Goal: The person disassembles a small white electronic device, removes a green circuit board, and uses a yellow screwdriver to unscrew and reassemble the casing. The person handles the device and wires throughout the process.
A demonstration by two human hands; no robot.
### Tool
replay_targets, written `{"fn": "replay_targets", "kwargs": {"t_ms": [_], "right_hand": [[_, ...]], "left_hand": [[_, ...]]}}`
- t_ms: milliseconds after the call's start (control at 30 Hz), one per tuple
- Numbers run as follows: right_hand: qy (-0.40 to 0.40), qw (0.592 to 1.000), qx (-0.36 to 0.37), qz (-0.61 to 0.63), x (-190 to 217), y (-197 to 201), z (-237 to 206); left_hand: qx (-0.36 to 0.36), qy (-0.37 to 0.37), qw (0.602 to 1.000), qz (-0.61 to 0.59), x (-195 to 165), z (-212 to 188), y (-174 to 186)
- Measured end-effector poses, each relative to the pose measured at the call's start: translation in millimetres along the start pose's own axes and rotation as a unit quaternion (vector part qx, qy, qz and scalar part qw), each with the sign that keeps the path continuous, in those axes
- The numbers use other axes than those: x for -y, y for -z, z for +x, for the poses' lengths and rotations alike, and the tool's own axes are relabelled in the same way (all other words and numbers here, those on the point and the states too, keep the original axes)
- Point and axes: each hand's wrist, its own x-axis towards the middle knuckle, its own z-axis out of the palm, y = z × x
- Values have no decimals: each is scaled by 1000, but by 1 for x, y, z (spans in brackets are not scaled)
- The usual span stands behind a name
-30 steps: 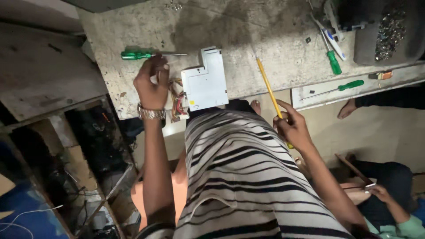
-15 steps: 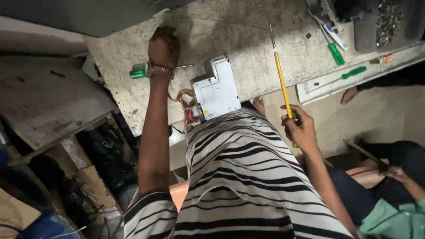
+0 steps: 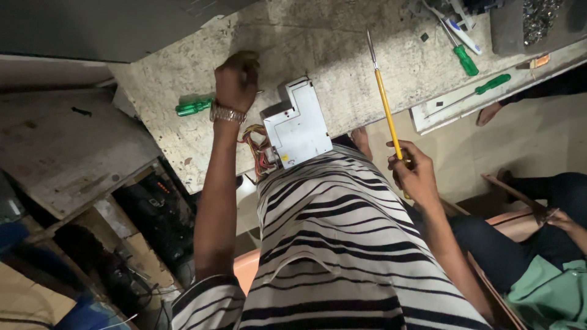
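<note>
A grey metal power supply box (image 3: 298, 124) with a bundle of coloured wires (image 3: 258, 151) lies on the worn workbench (image 3: 342, 55) at its near edge. My left hand (image 3: 235, 81), a metal watch on its wrist, is stretched over the bench left of the box, with its fingers closed; what is in them is hidden. A green-handled screwdriver (image 3: 193, 107) lies just left of that wrist. My right hand (image 3: 416, 174) grips a long yellow-handled screwdriver (image 3: 385, 98) by its handle, shaft pointing away over the bench.
Two more green-handled screwdrivers (image 3: 466, 60) (image 3: 489, 85) lie at the bench's right end, near a dark tray of metal parts (image 3: 532, 21). Another person's hand (image 3: 565, 223) and dark trouser legs are at the right. Cluttered shelves and cables (image 3: 140, 244) sit below left.
My left hand has reached farther out across the bench, away from the box. My right hand has lifted the yellow screwdriver and turned its shaft more upright. The view has shifted.
</note>
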Motion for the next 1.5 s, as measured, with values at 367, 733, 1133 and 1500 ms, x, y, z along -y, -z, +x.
{"fn": "replay_targets", "kwargs": {"t_ms": [367,733,1133,1500], "right_hand": [[-6,1000,-12,-14,-10,22,5],[9,993,-116,-9,-52,70,-26],[6,988,-151,-21,-56,101,-24],[32,993,-81,-86,-42,85,-3]], "left_hand": [[60,-174,981,54,-32,73,-43],[187,-297,891,289,-88,163,-177],[249,-263,909,207,-72,161,-170],[-104,-121,959,232,37,50,-32]]}}
